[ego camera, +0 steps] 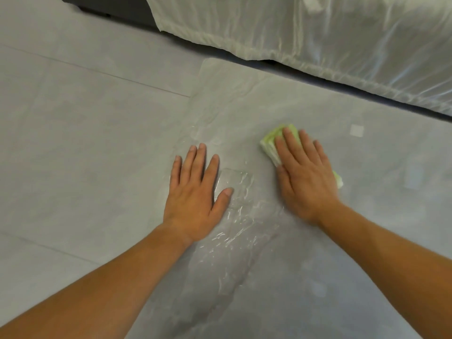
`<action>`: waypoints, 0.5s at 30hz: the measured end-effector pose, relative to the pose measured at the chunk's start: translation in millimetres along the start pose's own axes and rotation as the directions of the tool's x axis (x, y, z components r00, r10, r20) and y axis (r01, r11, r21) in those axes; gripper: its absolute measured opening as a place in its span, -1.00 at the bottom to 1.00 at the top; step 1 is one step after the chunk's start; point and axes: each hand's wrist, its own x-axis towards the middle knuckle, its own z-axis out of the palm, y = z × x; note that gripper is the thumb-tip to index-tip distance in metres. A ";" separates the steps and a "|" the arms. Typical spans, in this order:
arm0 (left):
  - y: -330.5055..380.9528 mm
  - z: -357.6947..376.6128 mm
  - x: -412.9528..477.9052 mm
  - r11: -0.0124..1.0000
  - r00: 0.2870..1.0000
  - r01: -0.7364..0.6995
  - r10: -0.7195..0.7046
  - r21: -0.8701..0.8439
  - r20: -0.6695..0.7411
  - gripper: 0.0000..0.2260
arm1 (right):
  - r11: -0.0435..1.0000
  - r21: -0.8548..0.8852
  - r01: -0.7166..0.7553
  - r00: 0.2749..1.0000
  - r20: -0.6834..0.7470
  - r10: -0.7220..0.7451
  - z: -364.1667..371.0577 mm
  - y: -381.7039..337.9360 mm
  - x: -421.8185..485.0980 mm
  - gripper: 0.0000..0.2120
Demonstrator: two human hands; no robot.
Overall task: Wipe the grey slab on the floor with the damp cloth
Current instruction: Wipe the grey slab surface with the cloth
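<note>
Kneeling over the floor, the person shows only two bare forearms and hands; everything above the elbows is cut off by the lower edge of the view. The flat grey stone-like slab (305,113) lies on the pale grey tiled floor (73,118), and its near and right sides run out of sight, so only its rounded far-left corner and far edge can be traced. A crinkled clear plastic film (234,223) clings along the slab's left edge, which makes that edge hard to follow. Beyond the far edge hangs a shiny white draped fabric (318,33); what it covers cannot be made out. A small pale square mark (356,130) sits on the slab toward its right side, too faint to identify.

The folded green-and-white damp cloth (270,143) lies on the slab a little in from its left edge, mostly hidden under the right hand (305,177). That hand presses flat on it, fingers stretched out and not curled round it; the cloth pokes out past the fingertips and again beside the little-finger edge of the palm. The left hand (195,189) lies spread and empty, palm down on the film at the slab's left edge, well apart from the cloth.
</note>
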 end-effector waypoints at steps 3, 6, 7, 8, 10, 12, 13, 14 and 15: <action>-1.2 0.0 -0.3 1.000 1.000 -0.007 0.007 -0.022 -0.003 -0.36 | 0.999 0.021 -0.035 0.998 -0.058 0.037 -11.2 -15.6 88.2 -0.43; -1.6 0.5 -0.4 0.998 1.000 -0.015 0.014 -0.054 -0.009 -0.36 | 0.995 -0.013 0.103 0.994 -0.036 -0.104 -13.8 -55.9 156.3 -0.45; -1.7 0.4 -0.5 0.998 1.000 -0.017 0.016 -0.062 -0.014 -0.37 | 0.984 -0.028 0.176 0.984 -0.012 -0.176 -11.6 -69.6 162.9 -0.45; -1.8 0.1 -0.9 0.997 1.000 -0.019 0.017 -0.073 -0.022 -0.37 | 0.961 -0.037 0.273 0.962 0.022 -0.272 -8.6 -79.4 160.6 -0.45; -2.3 -0.1 -1.4 0.994 0.999 -0.022 0.017 -0.105 -0.048 -0.36 | 0.873 -0.049 0.485 0.873 0.087 -0.480 -2.7 -81.3 140.6 -0.45; -2.6 -1.4 -3.0 0.992 0.997 -0.030 0.022 -0.120 -0.067 -0.37 | 0.777 -0.057 0.627 0.773 0.166 -0.612 -2.6 -67.2 127.4 -0.46; -2.6 -1.8 -3.3 0.992 0.997 -0.037 0.028 -0.117 -0.075 -0.38 | 0.757 -0.067 0.651 0.754 0.178 -0.632 -5.5 -60.8 132.2 -0.46; -2.4 -2.1 -2.9 0.993 0.996 -0.042 0.033 -0.109 -0.079 -0.39 | 0.779 -0.076 0.622 0.779 0.161 -0.606 -8.7 -58.2 142.2 -0.45; -2.1 -2.0 -2.4 0.994 0.996 -0.042 0.034 -0.097 -0.077 -0.39 | 0.834 -0.069 0.547 0.834 0.129 -0.536 -11.8 -59.8 154.1 -0.42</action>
